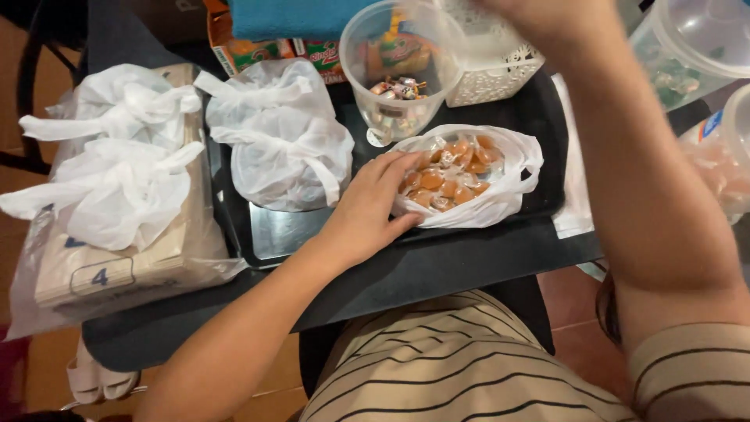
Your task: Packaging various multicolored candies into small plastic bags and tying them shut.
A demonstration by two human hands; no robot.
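An open white plastic bag (500, 199) lies on a black tray (539, 117) and holds several orange wrapped candies (449, 181). My left hand (371, 207) rests on the near left edge of that bag, fingers spread and touching the plastic and the candies. My right arm reaches up and away, and my right hand (547, 16) is cut off by the top of the frame, beside a white perforated basket (500, 66). A clear plastic tub (398, 66) with a few wrapped candies at its bottom stands just behind the bag.
A tied white bag (285, 137) sits left on the tray; two more tied bags (117, 156) lie on a cardboard box (101, 266). Clear containers (695, 47) stand at the far right. A blue cloth (293, 17) and colourful packages are at the back. The dark table edge runs along the front.
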